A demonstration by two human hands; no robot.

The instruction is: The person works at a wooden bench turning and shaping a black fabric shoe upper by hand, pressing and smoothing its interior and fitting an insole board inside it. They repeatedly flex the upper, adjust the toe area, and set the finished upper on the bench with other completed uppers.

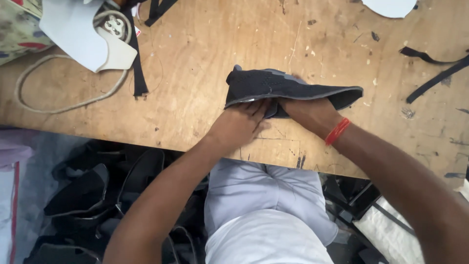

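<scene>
Your left hand point(238, 126) and right hand point(307, 113) both have fingers closed on the curved, perforated black mesh shoe upper point(283, 88) on the scuffed plywood bench point(205, 63).

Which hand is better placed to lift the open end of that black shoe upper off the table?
Right, probably. The right hand is tucked under the black shoe upper nearer its open end, while the left hand presses the near edge toward the closed end on the plywood table.

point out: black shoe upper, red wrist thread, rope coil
black shoe upper point(273, 85): head view, on its mesh top face.
red wrist thread point(337, 131): head view, mid-band on the right wrist.
rope coil point(63, 108): head view, on its near loop.
</scene>
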